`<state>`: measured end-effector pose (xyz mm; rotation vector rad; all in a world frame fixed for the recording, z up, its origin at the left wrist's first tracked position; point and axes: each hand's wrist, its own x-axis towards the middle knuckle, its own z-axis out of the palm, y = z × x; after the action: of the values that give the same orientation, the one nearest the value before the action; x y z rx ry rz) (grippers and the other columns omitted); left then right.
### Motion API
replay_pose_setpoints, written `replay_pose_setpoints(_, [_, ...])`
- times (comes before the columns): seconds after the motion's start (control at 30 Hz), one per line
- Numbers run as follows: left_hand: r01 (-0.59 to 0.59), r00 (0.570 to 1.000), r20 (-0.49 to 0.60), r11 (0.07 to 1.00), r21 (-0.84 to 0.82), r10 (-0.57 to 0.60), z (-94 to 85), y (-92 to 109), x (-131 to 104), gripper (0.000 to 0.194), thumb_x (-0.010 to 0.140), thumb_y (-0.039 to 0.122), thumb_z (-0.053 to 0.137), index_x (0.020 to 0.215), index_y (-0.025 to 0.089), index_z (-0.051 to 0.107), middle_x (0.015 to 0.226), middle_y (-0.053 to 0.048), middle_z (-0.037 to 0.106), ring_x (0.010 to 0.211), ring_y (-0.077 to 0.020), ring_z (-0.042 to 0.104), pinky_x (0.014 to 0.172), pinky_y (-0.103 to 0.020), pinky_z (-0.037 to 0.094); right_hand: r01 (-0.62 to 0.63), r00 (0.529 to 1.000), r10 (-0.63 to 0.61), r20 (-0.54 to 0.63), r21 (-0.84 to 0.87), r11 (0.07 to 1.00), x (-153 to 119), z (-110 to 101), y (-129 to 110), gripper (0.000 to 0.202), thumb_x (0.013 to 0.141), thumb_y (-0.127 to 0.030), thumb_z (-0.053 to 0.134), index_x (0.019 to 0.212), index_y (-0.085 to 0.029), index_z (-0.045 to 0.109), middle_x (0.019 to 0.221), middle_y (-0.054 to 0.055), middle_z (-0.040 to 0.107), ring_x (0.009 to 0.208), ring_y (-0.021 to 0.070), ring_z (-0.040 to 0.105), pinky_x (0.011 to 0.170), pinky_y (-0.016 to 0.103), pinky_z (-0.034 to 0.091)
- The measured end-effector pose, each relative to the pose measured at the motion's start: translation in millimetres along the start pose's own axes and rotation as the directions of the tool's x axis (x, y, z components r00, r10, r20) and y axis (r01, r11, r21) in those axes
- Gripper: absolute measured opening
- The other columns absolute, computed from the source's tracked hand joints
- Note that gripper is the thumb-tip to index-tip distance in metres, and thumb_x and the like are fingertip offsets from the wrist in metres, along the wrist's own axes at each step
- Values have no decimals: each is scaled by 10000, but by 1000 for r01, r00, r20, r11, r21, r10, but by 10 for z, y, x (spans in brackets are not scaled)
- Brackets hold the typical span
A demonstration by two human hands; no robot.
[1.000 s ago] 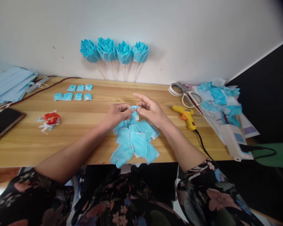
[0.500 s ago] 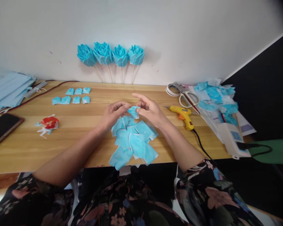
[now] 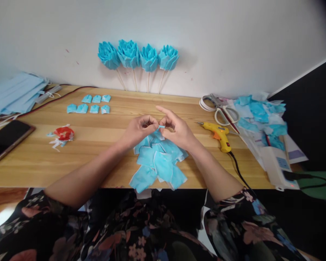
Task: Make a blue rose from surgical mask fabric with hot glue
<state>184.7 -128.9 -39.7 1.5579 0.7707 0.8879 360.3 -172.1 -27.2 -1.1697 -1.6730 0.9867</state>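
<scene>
Between the fingertips of both hands is a small folded blue fabric piece (image 3: pixel 161 127), mostly covered by the fingers. My left hand (image 3: pixel 141 129) pinches it from the left. My right hand (image 3: pixel 176 129) pinches it from the right with thumb and bent fingers, its index finger stretched out. Beneath and in front of the hands lies a pile of blue fabric pieces (image 3: pixel 163 166). Several small folded blue pieces (image 3: pixel 82 108) lie in two rows at the back left.
Several blue fabric flowers (image 3: pixel 128 54) on sticks lean on the wall. A yellow glue gun (image 3: pixel 220 135), scissors (image 3: pixel 225 114), tape roll (image 3: pixel 206 103) and fabric scraps (image 3: pixel 256 108) lie right. Masks (image 3: pixel 17 94), a phone (image 3: pixel 8 139) and a red scrap bundle (image 3: pixel 63 133) lie left.
The view has shifted, so the table things appear further right. The small piece between my fingers has been turned or folded and shows less than before.
</scene>
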Motion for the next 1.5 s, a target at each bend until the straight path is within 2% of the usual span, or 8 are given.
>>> replay_pose_setpoints(0.17, [55, 994, -88, 997, -56, -60, -24, 22, 8, 220, 763, 363, 711, 726, 161, 630, 709, 0, 619, 665, -120, 550, 660, -254, 451, -90, 996, 88, 19, 196, 976, 14, -77, 51, 668, 823, -269, 670, 1455, -285, 457, 891, 0, 662, 752, 140, 586, 702, 291, 507])
replay_pose_setpoints(0.3, [95, 987, -114, 986, -139, -111, -26, 35, 18, 260, 741, 397, 734, 725, 163, 623, 695, 2, 611, 658, -125, 558, 670, -266, 465, -118, 992, 128, -14, 298, 947, 35, -132, 91, 626, 849, -341, 665, 1442, -279, 473, 1003, 32, 715, 901, 162, 642, 852, 328, 522])
replay_pose_setpoints(0.47, [55, 992, -108, 994, -94, -65, 0, 18, 24, 242, 740, 378, 728, 700, 165, 620, 673, 6, 599, 631, -110, 522, 623, -249, 434, -109, 992, 120, -31, 256, 961, 32, -112, 88, 567, 859, -364, 653, 1405, -279, 525, 999, 29, 706, 924, 171, 633, 871, 339, 514])
replay_pose_setpoints(0.63, [12, 997, -78, 999, -35, -15, 22, 25, 6, 220, 756, 347, 725, 698, 166, 614, 647, 23, 572, 587, -91, 478, 588, -238, 407, -93, 994, 106, -38, 253, 963, 18, -76, 89, 565, 814, -313, 687, 1361, -245, 564, 870, -2, 646, 768, 134, 577, 712, 272, 486])
replay_pose_setpoints(0.9, [25, 999, -31, 989, -145, -30, -21, -23, 9, 407, 897, 552, 570, 879, 165, 695, 682, -13, 602, 602, -129, 546, 570, -260, 430, -41, 992, 67, -106, 231, 972, 42, -69, 123, 526, 811, -283, 657, 1330, -252, 577, 812, -16, 599, 709, 127, 526, 667, 273, 451])
replay_pose_setpoints(1.1, [72, 996, 65, 995, -72, -68, 1, 14, -15, 294, 811, 444, 728, 797, 156, 675, 648, 12, 583, 581, -93, 496, 566, -225, 398, -43, 992, 74, -101, 278, 960, 38, -47, 126, 547, 809, -270, 664, 1348, -247, 570, 814, -29, 605, 674, 103, 524, 646, 254, 448])
replay_pose_setpoints(1.33, [119, 993, 16, 972, -202, -118, -4, -38, 11, 243, 746, 363, 771, 738, 155, 647, 563, 31, 549, 497, -73, 453, 497, -212, 345, 30, 988, 0, -157, 195, 980, 21, -89, 111, 409, 952, -412, 546, 1344, -297, 566, 1022, 30, 702, 959, 178, 639, 887, 366, 529])
replay_pose_setpoints(1.5, [155, 985, -18, 925, -346, -172, -31, 1, 32, 223, 736, 331, 765, 705, 152, 636, 535, 18, 555, 474, -76, 464, 483, -212, 343, 199, 947, -228, -224, -144, 969, 14, -141, 74, 377, 913, -218, 577, 1277, -316, 585, 1239, 38, 676, 1150, 210, 614, 979, 421, 510])
